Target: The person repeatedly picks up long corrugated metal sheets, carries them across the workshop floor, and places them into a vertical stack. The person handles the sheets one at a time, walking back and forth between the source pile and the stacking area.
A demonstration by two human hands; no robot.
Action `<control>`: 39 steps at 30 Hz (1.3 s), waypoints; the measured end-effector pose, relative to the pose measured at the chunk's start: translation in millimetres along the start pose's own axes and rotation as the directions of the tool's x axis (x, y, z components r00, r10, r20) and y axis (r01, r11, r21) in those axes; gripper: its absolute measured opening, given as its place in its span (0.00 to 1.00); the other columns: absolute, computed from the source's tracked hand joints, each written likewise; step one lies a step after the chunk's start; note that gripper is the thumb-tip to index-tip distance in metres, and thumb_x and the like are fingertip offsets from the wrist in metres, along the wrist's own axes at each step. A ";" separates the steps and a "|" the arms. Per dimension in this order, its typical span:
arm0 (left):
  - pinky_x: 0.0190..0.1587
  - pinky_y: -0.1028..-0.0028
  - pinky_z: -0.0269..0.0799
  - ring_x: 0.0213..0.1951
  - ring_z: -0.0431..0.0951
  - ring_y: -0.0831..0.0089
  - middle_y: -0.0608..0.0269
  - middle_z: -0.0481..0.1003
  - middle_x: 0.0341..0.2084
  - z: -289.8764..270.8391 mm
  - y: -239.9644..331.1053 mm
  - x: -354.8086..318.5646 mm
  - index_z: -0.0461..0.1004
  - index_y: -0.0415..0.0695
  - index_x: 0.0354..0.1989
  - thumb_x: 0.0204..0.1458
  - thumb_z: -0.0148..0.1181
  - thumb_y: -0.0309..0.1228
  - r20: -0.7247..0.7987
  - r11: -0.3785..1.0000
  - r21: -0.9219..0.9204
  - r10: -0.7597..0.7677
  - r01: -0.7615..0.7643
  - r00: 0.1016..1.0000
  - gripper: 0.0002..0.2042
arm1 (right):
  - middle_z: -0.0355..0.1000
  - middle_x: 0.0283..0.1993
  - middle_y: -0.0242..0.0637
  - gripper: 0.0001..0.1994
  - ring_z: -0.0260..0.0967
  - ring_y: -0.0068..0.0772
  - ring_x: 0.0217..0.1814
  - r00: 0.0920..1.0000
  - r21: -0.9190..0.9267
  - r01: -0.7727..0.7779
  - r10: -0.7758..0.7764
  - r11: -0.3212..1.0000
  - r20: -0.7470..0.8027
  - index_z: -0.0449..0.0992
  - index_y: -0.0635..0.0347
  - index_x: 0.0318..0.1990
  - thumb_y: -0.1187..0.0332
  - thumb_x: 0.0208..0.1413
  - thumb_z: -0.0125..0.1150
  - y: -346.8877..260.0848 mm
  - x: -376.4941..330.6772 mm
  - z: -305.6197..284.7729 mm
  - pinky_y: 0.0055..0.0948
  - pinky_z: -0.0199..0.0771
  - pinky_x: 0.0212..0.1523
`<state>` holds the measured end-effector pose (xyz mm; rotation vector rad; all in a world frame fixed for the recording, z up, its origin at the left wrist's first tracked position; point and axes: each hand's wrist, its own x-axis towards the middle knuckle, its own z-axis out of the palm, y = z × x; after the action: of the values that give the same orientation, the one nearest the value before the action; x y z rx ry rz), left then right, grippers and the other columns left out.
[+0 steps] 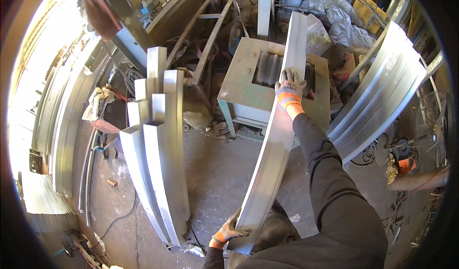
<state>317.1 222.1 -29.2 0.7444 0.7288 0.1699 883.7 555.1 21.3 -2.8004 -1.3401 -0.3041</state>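
A long silvery sheet-metal profile (274,159) slants from low in front of the person up across a worn green-grey metal cabinet (244,94) with a rectangular opening in its top. The profile is narrow and straight-sided, with lengthwise ridges, a dull brushed sheen and a paler, brighter stretch midway. The right hand (290,89), in a grey-and-orange glove, lies on its upper part, fingers spread rather than wrapped round it. The left hand (228,230), gloved alike, grips the left edge near the lower end; how far its fingers curl underneath cannot be told.
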 end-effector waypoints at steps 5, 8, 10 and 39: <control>0.78 0.61 0.71 0.78 0.71 0.62 0.46 0.70 0.81 -32.6 -108.8 -112.4 0.56 0.37 0.90 0.43 0.92 0.30 -0.001 0.959 0.262 0.113 -0.108 0.994 0.64 | 0.55 0.94 0.30 0.37 0.48 0.45 0.97 0.999 -0.032 0.028 -0.029 0.999 -0.018 0.64 0.42 0.88 0.44 0.75 0.53 -26.6 -158.8 -21.6 0.89 0.47 0.84; 0.80 0.61 0.69 0.78 0.71 0.60 0.46 0.72 0.79 -45.2 -160.7 -182.8 0.59 0.36 0.89 0.41 0.94 0.34 -0.041 0.967 0.230 0.123 -0.110 0.992 0.64 | 0.61 0.91 0.33 0.36 0.52 0.45 0.94 0.998 -0.018 0.049 -0.049 0.999 -0.042 0.68 0.45 0.85 0.46 0.73 0.58 -50.6 -244.3 -40.4 0.87 0.50 0.83; 0.80 0.61 0.68 0.78 0.71 0.60 0.47 0.73 0.79 -54.9 -189.6 -231.9 0.59 0.37 0.89 0.40 0.95 0.35 -0.028 0.939 0.308 0.168 -0.151 0.985 0.65 | 0.61 0.90 0.33 0.36 0.54 0.45 0.93 0.996 -0.068 0.058 -0.061 0.996 -0.057 0.69 0.46 0.84 0.46 0.73 0.59 -63.2 -299.8 -51.0 0.86 0.52 0.82; 0.74 0.51 0.74 0.75 0.75 0.55 0.46 0.72 0.79 -41.9 -240.7 -475.3 0.54 0.40 0.91 0.59 0.84 0.37 -0.212 0.970 0.199 0.180 -0.138 0.961 0.54 | 0.77 0.76 0.54 0.51 0.76 0.50 0.75 0.938 0.931 -0.326 0.176 0.166 0.297 0.66 0.66 0.84 0.54 0.57 0.86 -16.2 -510.8 -59.4 0.46 0.78 0.73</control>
<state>-90.4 -115.4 46.5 0.9704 0.9118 0.3434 548.8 166.3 -15.8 -1.7754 -0.5665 0.5888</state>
